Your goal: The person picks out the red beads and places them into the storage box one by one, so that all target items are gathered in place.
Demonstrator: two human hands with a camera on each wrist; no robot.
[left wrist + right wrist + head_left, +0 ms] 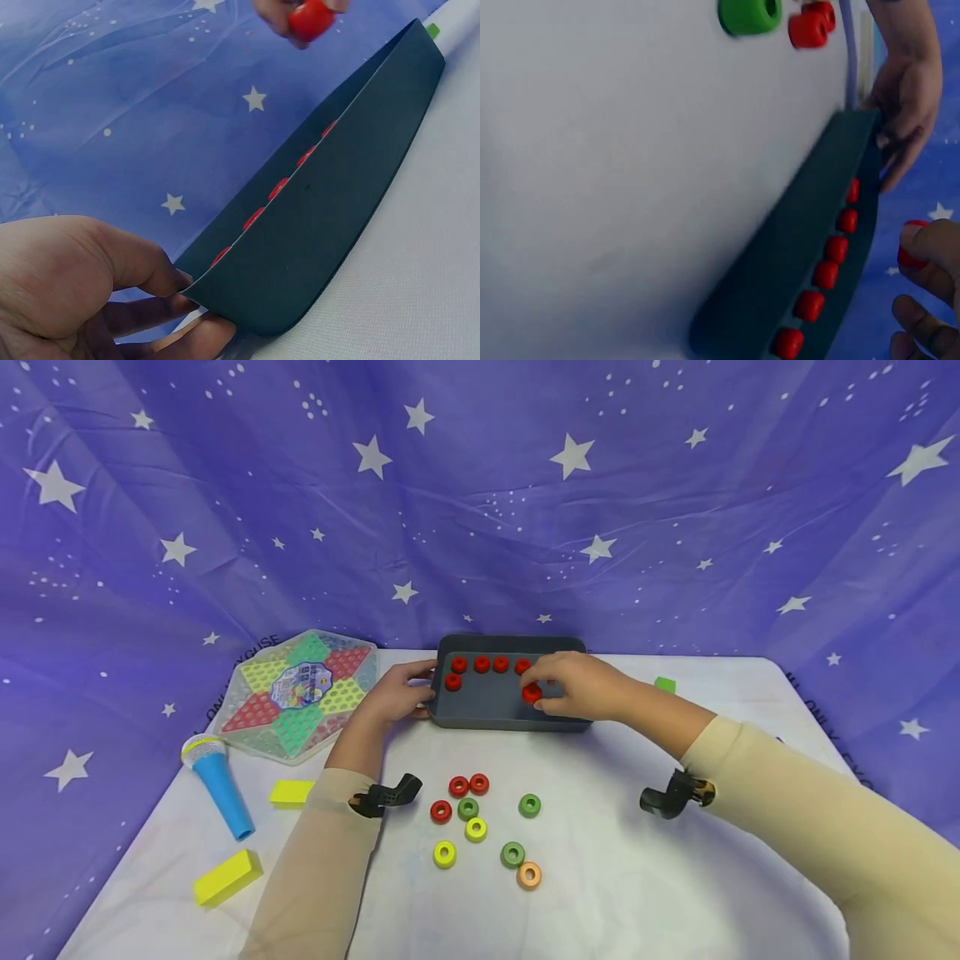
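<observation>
A dark grey tray (480,718) stands at the back of the white table with several red beads (482,665) inside, most of them in a row along its far side. My left hand (397,695) grips the tray's left end, the thumb at the rim and the other fingers against the outer wall (300,247). Above the tray's right half, my right hand (581,687) pinches a red bead (532,693) between thumb and finger. The right wrist view also shows that pinched bead (912,244), apart from the row in the tray.
Loose red, green (529,805), yellow (445,854) and orange (528,875) beads lie in front of the tray. On the left are a star-patterned game board (300,693), a blue toy microphone (223,789) and yellow blocks (227,878). A green block (664,684) sits behind the right forearm.
</observation>
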